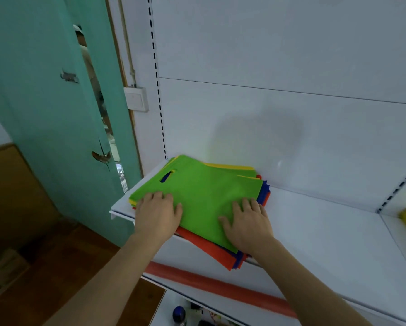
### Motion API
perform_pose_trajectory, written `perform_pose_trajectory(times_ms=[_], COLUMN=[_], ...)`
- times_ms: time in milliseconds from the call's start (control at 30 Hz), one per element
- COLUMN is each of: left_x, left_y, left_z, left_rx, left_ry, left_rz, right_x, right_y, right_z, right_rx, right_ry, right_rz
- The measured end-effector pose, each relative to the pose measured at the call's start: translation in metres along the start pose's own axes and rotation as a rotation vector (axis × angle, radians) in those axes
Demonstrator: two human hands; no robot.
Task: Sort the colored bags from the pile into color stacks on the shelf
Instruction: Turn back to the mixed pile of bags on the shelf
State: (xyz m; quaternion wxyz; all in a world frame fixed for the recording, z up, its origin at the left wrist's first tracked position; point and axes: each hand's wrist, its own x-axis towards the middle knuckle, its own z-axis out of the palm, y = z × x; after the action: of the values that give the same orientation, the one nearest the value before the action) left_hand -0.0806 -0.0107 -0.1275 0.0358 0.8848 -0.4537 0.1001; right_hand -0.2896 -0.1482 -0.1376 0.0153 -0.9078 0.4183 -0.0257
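One view only, head-worn, wide-angle. Looks forward and down from standing height onto the white shelf (315,227), close in. Both forearms enter from the bottom edge. Shelf back panel fills the upper right; green door (44,114) sits at left. Edges bend from lens distortion.
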Motion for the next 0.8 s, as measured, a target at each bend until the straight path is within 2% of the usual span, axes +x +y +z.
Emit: perform_pose_trajectory(times_ms=[100, 300, 500, 667, 800], left_x=[0.015, 0.028, 0.035, 0.033, 0.027], left_y=[-0.001, -0.011, -0.028, -0.027, -0.028], left_z=[0.003, 0.012, 0.023, 0.021, 0.024], left_rx=[-0.036, -0.069, -0.022, -0.075, -0.078], left_ry=[0.041, -0.018, -0.088, -0.077, -0.092], left_rz=[0.061, 0.264, 0.37, 0.392, 0.452], right_x=[-0.001, -0.01, -0.024, -0.031, -0.03], right_y=[-0.007, -0.033, -0.037, -0.054, -0.068], right_z=[0.002, -0.002, 0.0, -0.003, -0.014], right_rx=[-0.003, 0.027, 0.032, 0.031, 0.193], right_ry=[0.013, 0.009, -0.001, 0.043, 0.126], right_rz=[-0.01, -0.016, 0.296, 0.344, 0.299])
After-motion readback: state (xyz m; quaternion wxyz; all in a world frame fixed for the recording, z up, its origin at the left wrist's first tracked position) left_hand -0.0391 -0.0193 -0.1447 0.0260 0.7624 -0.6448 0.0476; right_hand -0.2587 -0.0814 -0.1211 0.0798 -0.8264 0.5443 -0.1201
